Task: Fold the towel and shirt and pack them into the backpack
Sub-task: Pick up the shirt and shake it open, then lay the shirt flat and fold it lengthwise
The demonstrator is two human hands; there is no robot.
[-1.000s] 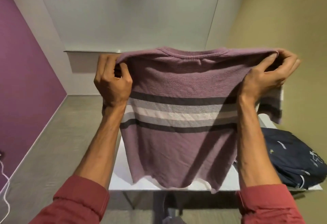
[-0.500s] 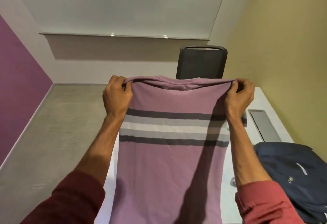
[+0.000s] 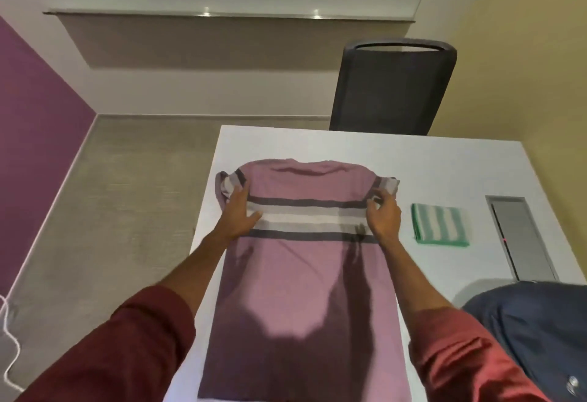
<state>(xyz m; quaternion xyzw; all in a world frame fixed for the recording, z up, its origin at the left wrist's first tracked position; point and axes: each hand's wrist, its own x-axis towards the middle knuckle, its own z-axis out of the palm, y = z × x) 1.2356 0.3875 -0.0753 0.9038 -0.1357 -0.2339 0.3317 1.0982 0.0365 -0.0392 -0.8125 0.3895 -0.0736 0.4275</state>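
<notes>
Two hands on shirt [image 3: 301, 274]: L hand [image 3: 241, 219] fingers [image 3: 239, 193] flat; R hand [image 3: 383, 219] grip unclear.

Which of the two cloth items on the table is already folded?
The green-and-white striped towel, a compact rectangle to the right; the purple shirt lies spread out full length.

shirt [image 3: 305, 274] on table [image 3: 365, 151], towel [image 3: 440, 225] right

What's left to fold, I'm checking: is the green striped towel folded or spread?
Folded: the green-and-white striped towel lies as a compact rectangle, layered edges visible.
</notes>
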